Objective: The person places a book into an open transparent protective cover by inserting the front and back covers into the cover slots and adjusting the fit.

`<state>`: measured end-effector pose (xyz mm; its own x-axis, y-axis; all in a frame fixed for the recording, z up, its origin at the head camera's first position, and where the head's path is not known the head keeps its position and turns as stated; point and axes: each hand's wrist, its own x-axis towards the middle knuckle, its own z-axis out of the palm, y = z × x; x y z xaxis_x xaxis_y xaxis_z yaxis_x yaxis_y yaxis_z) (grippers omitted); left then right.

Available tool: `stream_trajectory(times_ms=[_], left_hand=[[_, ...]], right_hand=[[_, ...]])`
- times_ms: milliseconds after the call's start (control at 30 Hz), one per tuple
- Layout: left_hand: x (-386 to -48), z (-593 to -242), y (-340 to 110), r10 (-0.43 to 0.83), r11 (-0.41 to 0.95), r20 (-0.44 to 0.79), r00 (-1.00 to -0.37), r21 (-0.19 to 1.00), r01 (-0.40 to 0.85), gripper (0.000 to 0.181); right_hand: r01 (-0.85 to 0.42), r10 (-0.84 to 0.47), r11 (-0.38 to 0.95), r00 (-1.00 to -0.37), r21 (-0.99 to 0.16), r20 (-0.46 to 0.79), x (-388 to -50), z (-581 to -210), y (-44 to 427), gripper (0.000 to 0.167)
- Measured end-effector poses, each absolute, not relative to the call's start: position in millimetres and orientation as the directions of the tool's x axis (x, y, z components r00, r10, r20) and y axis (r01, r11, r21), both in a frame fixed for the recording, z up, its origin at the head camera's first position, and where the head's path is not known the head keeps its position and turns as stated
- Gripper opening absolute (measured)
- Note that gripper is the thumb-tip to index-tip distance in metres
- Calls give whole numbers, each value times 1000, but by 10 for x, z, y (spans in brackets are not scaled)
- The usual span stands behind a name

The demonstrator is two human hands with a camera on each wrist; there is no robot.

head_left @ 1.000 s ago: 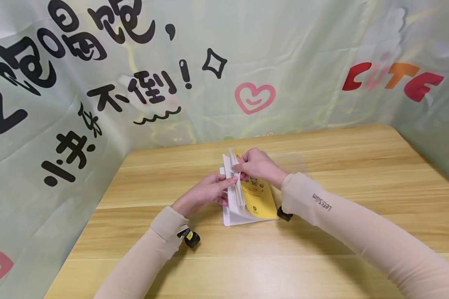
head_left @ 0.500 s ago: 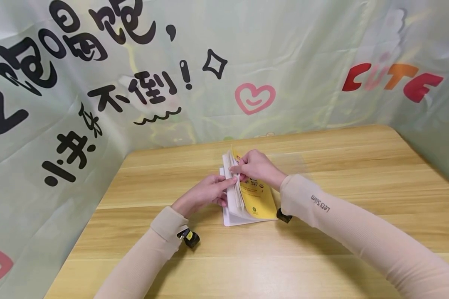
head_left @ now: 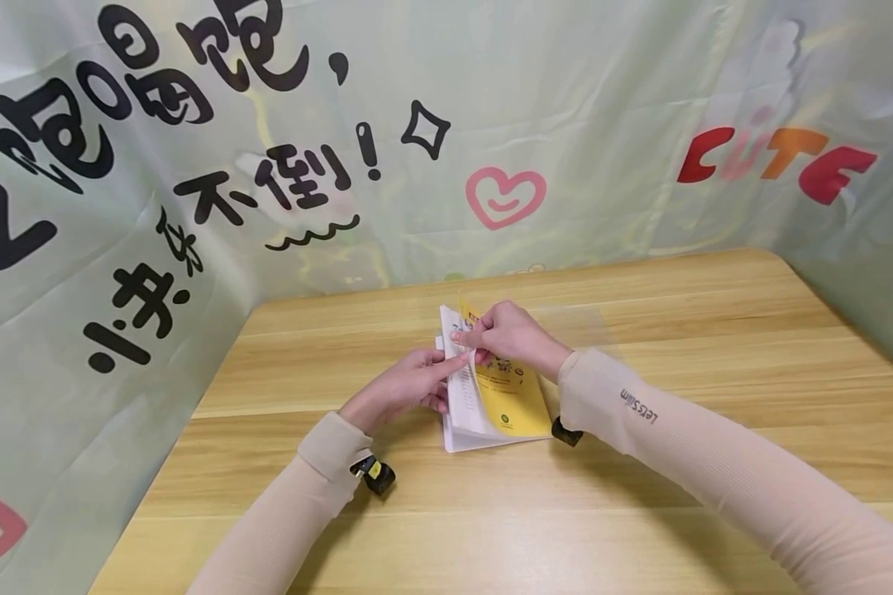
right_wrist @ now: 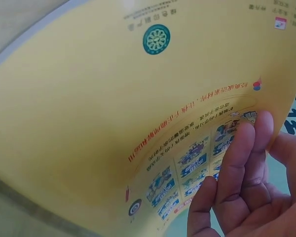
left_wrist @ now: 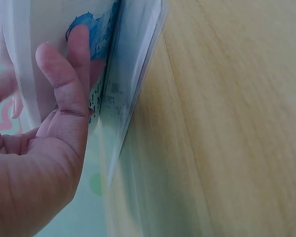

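Observation:
A book with a yellow back cover (head_left: 512, 405) and white pages (head_left: 463, 405) stands partly opened at mid-table. My left hand (head_left: 409, 382) grips its left side, thumb on the page; in the left wrist view the fingers of that hand (left_wrist: 54, 133) lie against the page block (left_wrist: 27, 64), beside a clear sleeve or cover sheet (left_wrist: 133, 59). My right hand (head_left: 513, 332) pinches the upper part of the yellow cover and pages. In the right wrist view the fingers of my right hand (right_wrist: 246, 182) rest on the bent, printed yellow cover (right_wrist: 79, 108).
The wooden table (head_left: 283, 463) runs around the book. Behind it hangs a pale green cloth (head_left: 603, 107) with black characters, a pink heart and coloured letters. A faint transparent sheet (head_left: 576, 324) lies to the right, behind my right hand.
The fanned pages by my thumbs have come together toward the left, and a printed page now faces up beside the yellow cover. Both hands have stayed nearly in place.

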<state>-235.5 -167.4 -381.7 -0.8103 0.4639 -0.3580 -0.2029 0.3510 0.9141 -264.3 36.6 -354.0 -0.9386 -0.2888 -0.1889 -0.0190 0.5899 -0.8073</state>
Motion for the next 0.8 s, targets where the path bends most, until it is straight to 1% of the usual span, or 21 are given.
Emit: stream_trajectory(times_ms=[200,333,633,800], left_hand=[[-2318,-3828,-1697,430,349,-362,-827,912,-217,33],[-2303,-3836,-1709,384,365,-385,-839,898,-245,29],[-2311,-3897,-1766,341,386,-394,-853,886,-255,31],[-2306,-3913,-1804,322,402,-394,-861,880,-252,32]], right_hand=[[-14,-294,576,-937,-817,-191,-2649,-3494,437,34],[-16,-300,569,-935,-822,-189,-2657,-3440,529,32],[-37,-326,560,-928,-828,-179,-2670,-3327,766,33],[-80,-340,554,-930,-828,-137,-2648,-3294,884,32]])
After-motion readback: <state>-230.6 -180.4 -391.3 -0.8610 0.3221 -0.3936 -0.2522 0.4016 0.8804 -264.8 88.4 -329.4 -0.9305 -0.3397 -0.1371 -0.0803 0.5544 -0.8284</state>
